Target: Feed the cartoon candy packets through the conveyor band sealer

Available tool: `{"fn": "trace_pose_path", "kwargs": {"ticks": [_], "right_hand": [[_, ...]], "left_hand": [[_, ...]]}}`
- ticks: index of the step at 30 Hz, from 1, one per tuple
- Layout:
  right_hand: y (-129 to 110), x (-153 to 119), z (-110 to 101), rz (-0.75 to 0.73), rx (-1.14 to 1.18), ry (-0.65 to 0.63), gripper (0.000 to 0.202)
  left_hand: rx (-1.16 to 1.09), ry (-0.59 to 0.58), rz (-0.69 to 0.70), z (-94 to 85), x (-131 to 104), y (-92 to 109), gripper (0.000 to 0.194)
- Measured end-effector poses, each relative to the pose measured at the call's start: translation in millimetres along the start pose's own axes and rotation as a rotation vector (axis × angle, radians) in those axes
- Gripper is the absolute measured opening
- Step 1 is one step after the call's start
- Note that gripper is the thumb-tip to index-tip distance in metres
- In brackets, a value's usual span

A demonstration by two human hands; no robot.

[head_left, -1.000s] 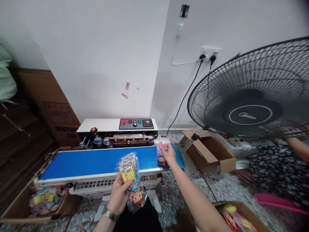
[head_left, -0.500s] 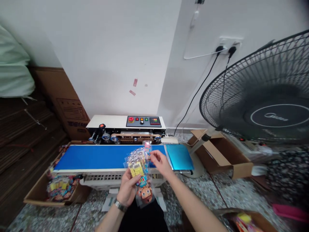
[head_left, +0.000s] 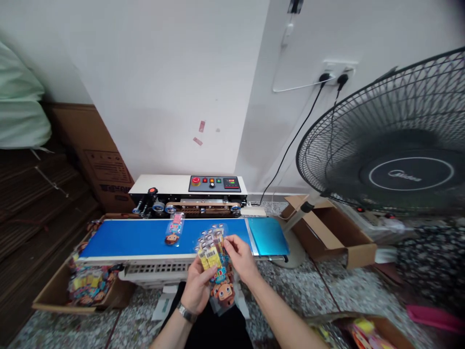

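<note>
Fanned out in my left hand (head_left: 198, 287) is a stack of clear plastic packets (head_left: 222, 293), each with a cartoon face and a yellow barcode label. The thumb presses on the top packet. At the stack's upper right edge, my right hand (head_left: 240, 254) pinches a packet between thumb and fingertips. Both hands are just in front of the blue conveyor belt (head_left: 138, 237) of a band sealing machine (head_left: 163, 184). A single packet (head_left: 175, 230) lies on the belt to the left, its top end toward the sealing wheels.
An open carton (head_left: 87, 286) of packets stands at the belt's left end. A shiny blue plate (head_left: 269, 236) extends the belt on the right. A large fan (head_left: 410, 172) and an open cardboard box (head_left: 327, 232) are at the right, another filled box (head_left: 370, 334) below.
A packet now lies on the left part of the belt, clear of my hands. My right hand has come back from the belt's sealing side to the edge of the held stack.
</note>
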State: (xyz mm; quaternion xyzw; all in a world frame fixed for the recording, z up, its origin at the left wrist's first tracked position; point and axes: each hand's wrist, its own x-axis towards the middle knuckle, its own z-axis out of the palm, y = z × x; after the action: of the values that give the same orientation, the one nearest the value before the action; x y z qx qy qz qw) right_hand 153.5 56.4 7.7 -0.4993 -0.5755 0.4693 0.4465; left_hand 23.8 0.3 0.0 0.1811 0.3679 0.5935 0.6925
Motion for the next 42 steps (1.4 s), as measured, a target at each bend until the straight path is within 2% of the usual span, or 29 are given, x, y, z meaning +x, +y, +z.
{"fn": "trace_pose_path", "kwargs": {"ticks": [5, 8, 10, 12, 15, 17, 20, 22, 24, 26, 30, 31, 33, 36, 39, 42], "right_hand": [[4, 0, 5, 0.034, 0.105, 0.09, 0.026], [15, 10, -3, 0.036, 0.135, 0.225, 0.029], [26, 21, -18, 0.034, 0.044, 0.334, 0.031], [38, 36, -40, 0.072, -0.171, 0.412, 0.03], [52, 57, -73, 0.168, -0.478, 0.457, 0.027], [56, 71, -84, 0.206, -0.554, 0.455, 0.024], [57, 90, -82, 0.224, -0.591, 0.406, 0.018], [53, 96, -72, 0.225, -0.605, 0.36, 0.013], [45, 92, -58, 0.183, -0.597, 0.332, 0.018], [35, 78, -44, 0.089, -0.488, 0.253, 0.024], [14, 31, -17, -0.032, -0.088, -0.126, 0.027], [11, 21, -12, -0.041, -0.047, -0.161, 0.027], [7, 8, -5, -0.053, -0.026, -0.109, 0.025], [3, 5, -3, -0.012, 0.044, -0.014, 0.025], [-3, 11, -8, 0.019, 0.115, -0.1, 0.041], [-10, 17, -13, 0.019, 0.079, -0.199, 0.035]], "left_hand": [[-0.003, 0.044, 0.005, -1.3, 1, 0, 0.039], [-0.012, 0.052, -0.005, -5.3, 2, 2, 0.039], [-0.005, 0.07, -0.022, -9.9, 1, 3, 0.036], [0.011, 0.091, -0.034, -15.2, 0, 4, 0.034], [0.024, 0.103, -0.045, -20.8, 0, 5, 0.034], [0.03, 0.098, -0.051, -21.3, 0, 5, 0.035], [0.044, 0.087, -0.048, -18.3, 0, 5, 0.035], [0.05, 0.089, -0.037, -15.5, 0, 7, 0.035], [0.05, 0.09, -0.023, -13.4, 1, 8, 0.035], [0.043, 0.092, -0.009, -11.8, 1, 9, 0.036], [0.023, 0.097, 0.002, -8.4, 3, 9, 0.041], [0.014, 0.09, 0.004, -7.2, 3, 9, 0.041], [-0.004, 0.07, 0.006, -4.4, 4, 8, 0.041], [-0.015, 0.035, -0.003, -0.8, 3, 6, 0.038], [0.018, 0.025, 0.009, 0.4, 1, 8, 0.039], [0.075, 0.028, 0.017, -0.3, -1, 11, 0.041]]}}
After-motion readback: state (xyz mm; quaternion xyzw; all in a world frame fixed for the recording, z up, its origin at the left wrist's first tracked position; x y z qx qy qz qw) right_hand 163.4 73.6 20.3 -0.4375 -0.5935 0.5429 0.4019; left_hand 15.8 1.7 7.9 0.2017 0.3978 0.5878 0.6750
